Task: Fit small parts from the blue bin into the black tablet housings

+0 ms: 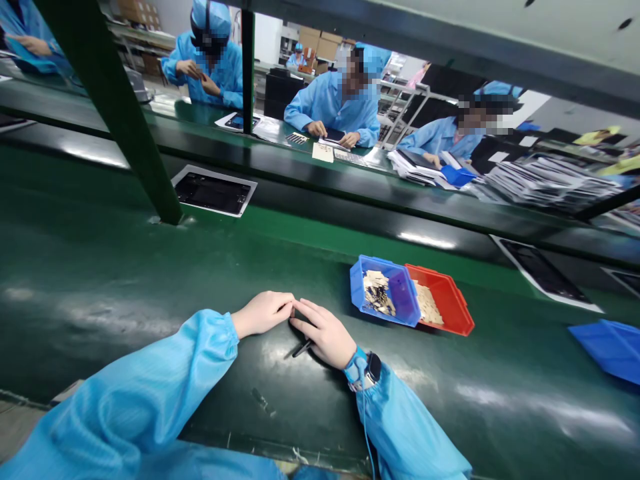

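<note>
My left hand (264, 313) is low over the green bench, its fingers pinched together and its tips meeting those of my right hand. Anything between the fingertips is too small or hidden to make out. My right hand (327, 333) is bent over with its fingers reaching left. From beneath its palm sticks out a thin black tool (302, 349), perhaps tweezers, which appears tucked in the hand. To the right of my hands, a blue bin (407, 303) holds small pale and dark pieces (379, 292). A red bin (457, 303) beside it contains pale pieces (427, 303).
A green post (125, 127) rises at left. Flat black panels on white sheets lie at the raised strip, one left (215, 191) and one right (545, 270). Another blue bin (610, 347) stands at the right edge. Across the bench, several co-workers in blue sit near stacked papers (545, 183).
</note>
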`<state>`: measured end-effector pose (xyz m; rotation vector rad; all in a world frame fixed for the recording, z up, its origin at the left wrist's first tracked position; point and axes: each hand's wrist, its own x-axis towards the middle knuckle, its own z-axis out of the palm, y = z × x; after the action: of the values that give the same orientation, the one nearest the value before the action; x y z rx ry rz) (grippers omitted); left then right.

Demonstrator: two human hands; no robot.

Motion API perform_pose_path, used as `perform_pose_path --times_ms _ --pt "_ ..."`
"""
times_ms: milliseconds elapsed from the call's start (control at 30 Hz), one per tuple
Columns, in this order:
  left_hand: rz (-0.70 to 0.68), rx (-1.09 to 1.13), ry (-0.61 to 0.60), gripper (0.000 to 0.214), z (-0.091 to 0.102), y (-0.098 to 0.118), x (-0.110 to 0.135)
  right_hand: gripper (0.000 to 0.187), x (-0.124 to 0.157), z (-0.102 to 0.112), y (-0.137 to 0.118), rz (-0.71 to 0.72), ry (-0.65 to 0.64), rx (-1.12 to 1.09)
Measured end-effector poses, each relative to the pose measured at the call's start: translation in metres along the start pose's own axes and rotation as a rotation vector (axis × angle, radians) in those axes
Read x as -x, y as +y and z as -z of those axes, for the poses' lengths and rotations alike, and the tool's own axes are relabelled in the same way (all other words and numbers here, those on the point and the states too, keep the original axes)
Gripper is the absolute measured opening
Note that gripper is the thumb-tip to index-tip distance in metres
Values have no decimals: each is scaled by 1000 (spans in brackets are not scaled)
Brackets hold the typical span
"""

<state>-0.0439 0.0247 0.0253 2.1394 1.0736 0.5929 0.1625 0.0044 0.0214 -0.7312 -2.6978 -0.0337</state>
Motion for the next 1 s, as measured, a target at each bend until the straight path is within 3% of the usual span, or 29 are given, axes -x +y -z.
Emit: perform_pose_path --times_ms 467,800,867,1000 --pt "11 3 2 27 1 2 0 35 0 1 0 -8 -12 -9" --pt "15 5 -3 26 0 0 0 33 -3 1 -6 1 54 -5" --pt "5 11 -11 27 0 1 1 33 3 11 -3 -109 117 -16" --pt "-11 39 -28 30 0 1 1 40 20 54 32 -537 301 85"
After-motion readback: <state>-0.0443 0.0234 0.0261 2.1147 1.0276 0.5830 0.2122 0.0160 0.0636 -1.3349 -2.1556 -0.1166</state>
